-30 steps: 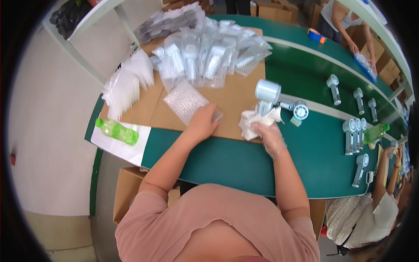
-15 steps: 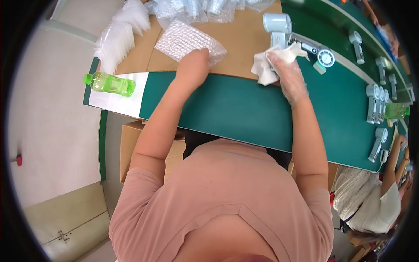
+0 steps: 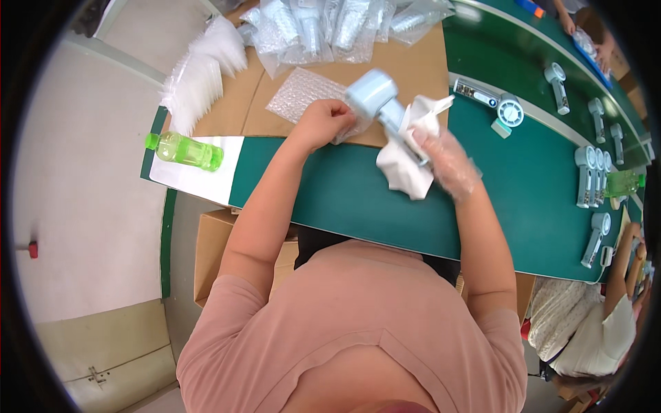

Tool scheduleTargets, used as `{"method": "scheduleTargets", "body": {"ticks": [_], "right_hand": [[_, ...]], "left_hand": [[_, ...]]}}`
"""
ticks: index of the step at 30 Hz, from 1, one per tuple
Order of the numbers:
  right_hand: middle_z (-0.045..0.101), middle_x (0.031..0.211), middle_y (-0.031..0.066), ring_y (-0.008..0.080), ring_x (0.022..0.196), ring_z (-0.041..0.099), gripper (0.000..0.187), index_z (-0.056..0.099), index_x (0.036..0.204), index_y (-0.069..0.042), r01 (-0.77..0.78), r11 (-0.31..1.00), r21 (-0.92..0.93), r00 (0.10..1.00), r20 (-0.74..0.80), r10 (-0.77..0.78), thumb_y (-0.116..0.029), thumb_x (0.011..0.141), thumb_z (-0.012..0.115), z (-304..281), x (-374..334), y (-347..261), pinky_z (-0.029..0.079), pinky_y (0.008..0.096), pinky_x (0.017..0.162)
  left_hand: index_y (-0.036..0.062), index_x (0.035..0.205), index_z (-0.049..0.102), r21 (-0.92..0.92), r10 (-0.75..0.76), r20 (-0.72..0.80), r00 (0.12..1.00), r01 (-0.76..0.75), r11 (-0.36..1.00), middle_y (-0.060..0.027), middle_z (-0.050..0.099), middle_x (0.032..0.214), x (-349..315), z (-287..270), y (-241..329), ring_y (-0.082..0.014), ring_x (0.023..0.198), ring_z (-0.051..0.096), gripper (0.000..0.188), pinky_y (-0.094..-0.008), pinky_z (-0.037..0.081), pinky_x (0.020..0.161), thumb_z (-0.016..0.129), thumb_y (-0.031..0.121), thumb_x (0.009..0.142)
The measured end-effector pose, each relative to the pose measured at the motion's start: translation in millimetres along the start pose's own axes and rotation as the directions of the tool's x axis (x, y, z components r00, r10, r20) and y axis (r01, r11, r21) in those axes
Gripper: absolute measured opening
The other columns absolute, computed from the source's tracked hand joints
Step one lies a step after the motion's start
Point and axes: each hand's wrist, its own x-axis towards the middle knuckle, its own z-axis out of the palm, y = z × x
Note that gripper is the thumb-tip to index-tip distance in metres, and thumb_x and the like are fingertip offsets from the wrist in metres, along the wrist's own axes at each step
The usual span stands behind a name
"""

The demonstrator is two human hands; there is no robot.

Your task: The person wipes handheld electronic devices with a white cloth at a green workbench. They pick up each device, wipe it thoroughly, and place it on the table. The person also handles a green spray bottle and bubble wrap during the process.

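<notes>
Evidently, the packing is partway through: beyond the left hand, a heap of bagged fans lies on the cardboard sheet, apparently done, while the pale blue handheld fan between the hands is still bare. The gloved right hand grips its handle through a white cloth, its head slanting up just beside the left fingertips. The bare left hand is curled, seemingly pinching the near end of a flat bubble-wrap bag that stretches away beyond it; whether the fan's head touches that bag I cannot tell. What seems left is getting this fan inside, then handling the unbagged ones along the counter: a fan past the right hand and, farther to its right, an upright-looking row of fans. To the left hand's far left, a fanned stack of white sleeves looks unused.
</notes>
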Motion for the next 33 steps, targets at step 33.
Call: {"method": "scheduleTargets", "body": {"ticks": [33], "right_hand": [[0.059,0.108,0.0102,0.0177,0.094,0.058,0.053,0.049,0.126,0.001,0.029,0.985,0.172,0.99,-0.142,-0.005,-0.043,0.096,0.052,6.0,27.8,36.0,0.049,0.0333,0.079]], "left_hand": [[0.0015,0.093,0.058,0.638,0.822,-0.049,0.568,-0.615,0.463,-0.0143,0.058,0.09,-27.2,35.2,88.5,-0.0341,0.083,0.059,0.021,-0.0419,0.048,0.068,0.063,0.003,0.073]]}}
